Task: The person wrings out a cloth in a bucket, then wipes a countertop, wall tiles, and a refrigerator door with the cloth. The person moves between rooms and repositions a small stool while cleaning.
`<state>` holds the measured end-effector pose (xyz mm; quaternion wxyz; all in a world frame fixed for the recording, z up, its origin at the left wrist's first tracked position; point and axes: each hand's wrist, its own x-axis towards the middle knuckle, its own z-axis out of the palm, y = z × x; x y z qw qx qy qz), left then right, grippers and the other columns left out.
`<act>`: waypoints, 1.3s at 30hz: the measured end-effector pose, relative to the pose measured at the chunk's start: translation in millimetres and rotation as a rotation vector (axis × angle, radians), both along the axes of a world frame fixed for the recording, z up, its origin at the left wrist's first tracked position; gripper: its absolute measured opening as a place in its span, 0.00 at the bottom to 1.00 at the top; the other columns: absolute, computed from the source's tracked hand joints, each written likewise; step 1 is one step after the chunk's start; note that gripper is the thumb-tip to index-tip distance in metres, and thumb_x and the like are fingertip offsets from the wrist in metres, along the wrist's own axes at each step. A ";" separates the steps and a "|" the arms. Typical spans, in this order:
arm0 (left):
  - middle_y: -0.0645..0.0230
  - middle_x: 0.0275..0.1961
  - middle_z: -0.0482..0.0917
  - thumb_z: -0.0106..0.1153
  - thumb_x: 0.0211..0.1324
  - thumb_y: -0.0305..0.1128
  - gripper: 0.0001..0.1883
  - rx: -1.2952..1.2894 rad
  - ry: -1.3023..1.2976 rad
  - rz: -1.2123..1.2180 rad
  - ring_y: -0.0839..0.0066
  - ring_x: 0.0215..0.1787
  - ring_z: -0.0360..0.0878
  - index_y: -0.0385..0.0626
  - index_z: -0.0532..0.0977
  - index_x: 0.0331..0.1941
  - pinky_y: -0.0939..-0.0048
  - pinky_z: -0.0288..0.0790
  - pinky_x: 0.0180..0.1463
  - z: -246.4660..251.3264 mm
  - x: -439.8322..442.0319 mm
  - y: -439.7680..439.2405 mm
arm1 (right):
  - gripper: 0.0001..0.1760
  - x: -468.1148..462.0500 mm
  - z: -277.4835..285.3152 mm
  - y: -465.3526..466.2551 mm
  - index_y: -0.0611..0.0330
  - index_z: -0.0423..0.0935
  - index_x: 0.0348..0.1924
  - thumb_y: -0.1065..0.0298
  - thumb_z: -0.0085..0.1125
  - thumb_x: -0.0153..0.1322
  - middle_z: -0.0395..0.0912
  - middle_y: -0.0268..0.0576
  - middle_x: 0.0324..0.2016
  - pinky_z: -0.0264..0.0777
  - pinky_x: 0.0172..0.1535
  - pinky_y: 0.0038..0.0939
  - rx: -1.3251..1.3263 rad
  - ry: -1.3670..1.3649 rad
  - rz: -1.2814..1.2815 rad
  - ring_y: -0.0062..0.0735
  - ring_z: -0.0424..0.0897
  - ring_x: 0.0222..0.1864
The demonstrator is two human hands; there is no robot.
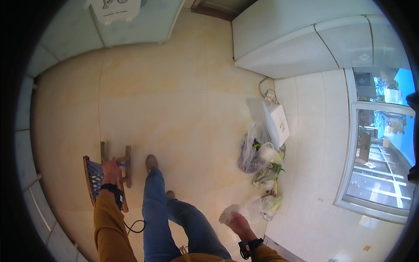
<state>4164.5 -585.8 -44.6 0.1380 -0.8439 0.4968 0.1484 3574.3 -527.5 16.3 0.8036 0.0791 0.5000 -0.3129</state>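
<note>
At the left, my left hand (112, 169) grips the wooden frame of a small folding stool (128, 167) with a seat of woven blue cord, held beside my leg. Low on the right, my right hand (238, 223) is closed on a crumpled translucent plastic bag (250, 209). Close to that bag, by the wall, lies another bag with pale green vegetables (272, 205). Beyond it are leafy green vegetables (269, 175) in thin plastic and a clear bag of dark purplish produce (249, 157). Whether the bag in my right hand holds anything is unclear.
A white box-like item (278, 126) leans near the tiled wall, with a cable and plug (269, 96) behind it. Pale cabinets (278, 49) stand at the upper right, others (131, 36) at the upper left and left. A window (381, 157) is at right.
</note>
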 end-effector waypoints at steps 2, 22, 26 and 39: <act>0.60 0.34 0.80 0.63 0.44 0.41 0.19 0.035 0.016 0.039 0.56 0.41 0.78 0.48 0.72 0.40 0.56 0.69 0.45 1.0 -0.1 -6.5 | 0.18 0.5 4.6 -9.8 0.61 0.65 0.51 0.69 0.50 0.68 0.72 0.43 0.45 0.67 0.54 0.41 -0.010 -0.022 -0.016 0.40 0.72 0.49; 0.61 0.40 0.80 0.65 0.45 0.44 0.25 0.206 0.060 0.219 0.58 0.46 0.77 0.49 0.70 0.47 0.55 0.68 0.50 -34.0 19.7 -71.9 | 0.17 11.1 -12.4 -196.5 0.60 0.66 0.49 0.71 0.51 0.67 0.72 0.42 0.44 0.66 0.54 0.44 -0.107 -0.056 -0.014 0.40 0.73 0.49; 0.60 0.38 0.81 0.64 0.43 0.43 0.23 0.119 0.019 0.227 0.57 0.44 0.78 0.48 0.71 0.44 0.55 0.68 0.48 -18.7 -18.3 -111.5 | 0.17 -36.0 -11.1 -235.5 0.60 0.66 0.49 0.71 0.52 0.66 0.72 0.42 0.44 0.67 0.53 0.44 -0.124 -0.011 0.037 0.41 0.73 0.49; 0.59 0.32 0.81 0.62 0.44 0.46 0.20 0.114 -0.009 0.117 0.56 0.39 0.79 0.48 0.73 0.38 0.56 0.71 0.43 -29.8 -107.0 -287.0 | 0.19 -89.3 -3.8 -344.4 0.63 0.66 0.51 0.72 0.51 0.66 0.73 0.45 0.44 0.69 0.51 0.43 -0.100 -0.004 0.019 0.42 0.75 0.47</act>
